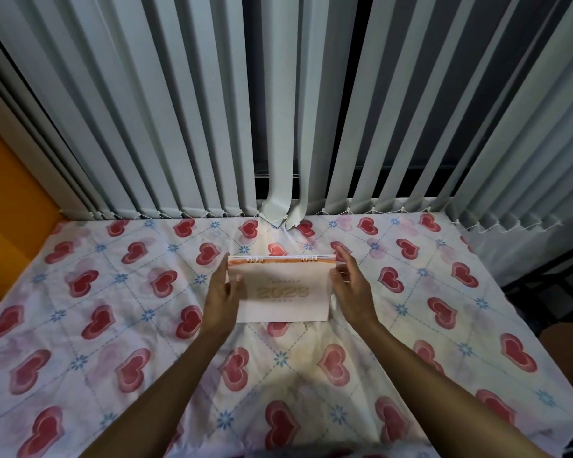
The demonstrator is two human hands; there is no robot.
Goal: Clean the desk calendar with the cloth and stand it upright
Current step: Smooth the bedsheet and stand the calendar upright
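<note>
Blinds (186, 104) of pale grey vertical slats fill the far half of what we see, with one slat near the middle bent and crumpled at its foot. An orange panel (10, 206) stands at the far left. Below them we look down on a wide sheet (113, 342) printed with red hearts and small blue flowers, spread flat across the surface.

Near the middle of the sheet stands the desk calendar (280, 289), upright with its front face toward us, its spiral-bound top edge on the far side and its lower edge resting on the sheet. We read "2023" on the pale cover.

Our left hand (224, 297) lies against the calendar's left edge, fingers spread and loose, the thumb over the cover's left side. Our right hand (351, 285) sits at the right edge, fingers open and slightly curled, touching or just beside it; we cannot tell which. Neither hand is clenched.
</note>
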